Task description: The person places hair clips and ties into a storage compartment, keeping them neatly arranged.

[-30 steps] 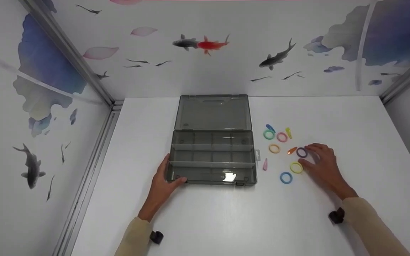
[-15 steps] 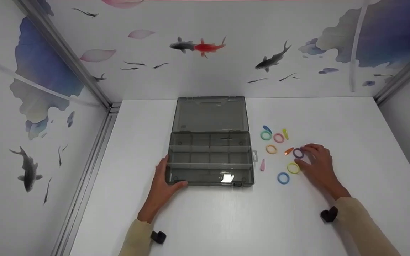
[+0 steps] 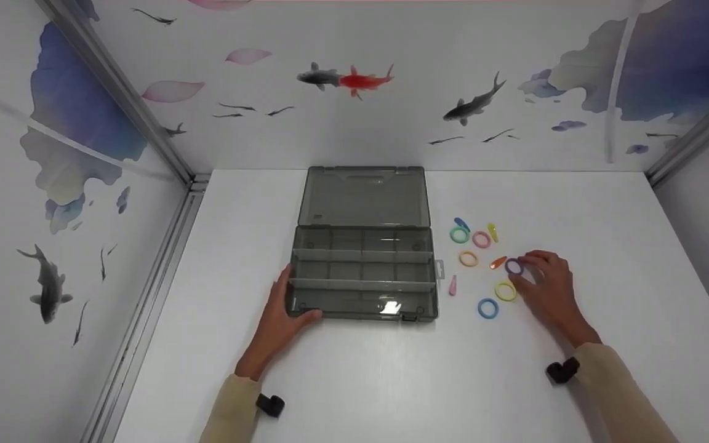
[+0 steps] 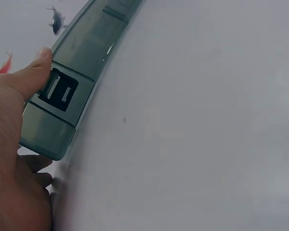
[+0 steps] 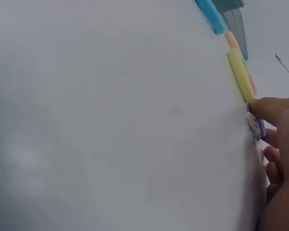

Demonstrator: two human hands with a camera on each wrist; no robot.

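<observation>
My left hand (image 3: 280, 326) holds the near left corner of a grey see-through compartment box (image 3: 364, 286), its thumb on the front edge and fingers along the left side. The box's lid lies folded back, and no items show inside. In the left wrist view, the thumb (image 4: 36, 70) lies by a dark latch (image 4: 60, 89). On the right, my right hand (image 3: 551, 286) has thumb and index finger at a purple hair tie (image 3: 507, 269), pinching its edge. Close by lie a yellow hair tie (image 3: 505, 299) and an orange hair clip (image 3: 498, 263).
Between box and right hand lie blue (image 3: 488, 317), peach (image 3: 468, 266), pink (image 3: 481, 247) and green (image 3: 460, 242) hair ties. Pink (image 3: 453, 286), yellow (image 3: 493, 232) and blue (image 3: 461, 223) clips lie among them. A fish-patterned wall (image 3: 354, 135) rises behind the white table (image 3: 367, 381).
The head view has shifted slightly. My right thumb and index finger have closed in on the purple hair tie, while my left hand stays at the box corner.
</observation>
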